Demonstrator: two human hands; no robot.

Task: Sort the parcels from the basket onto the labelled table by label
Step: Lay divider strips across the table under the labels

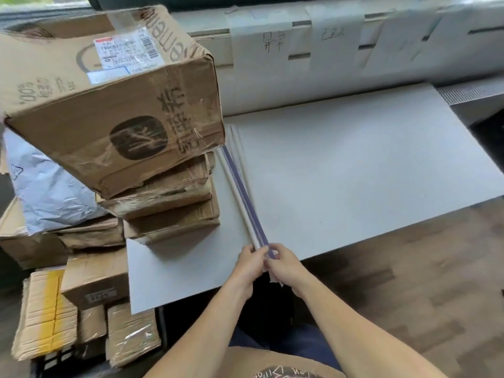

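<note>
Pinching 1 purple-striped parcel — possibly envelopes — left hand, right hand, both gripping its end

Stack of boxes: on the table, at its left end.
Flat parcel: right of the stack, near end pinched between my left hand and right hand.
Paper labels: behind the table.

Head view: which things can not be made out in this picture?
- Shipping label on the top carton: print too small and blurred in the head view.
- Handwritten signs at the back: faint, unreadable.
- Near end of the striped parcel: covered by the left hand and right hand gripping it.
</note>
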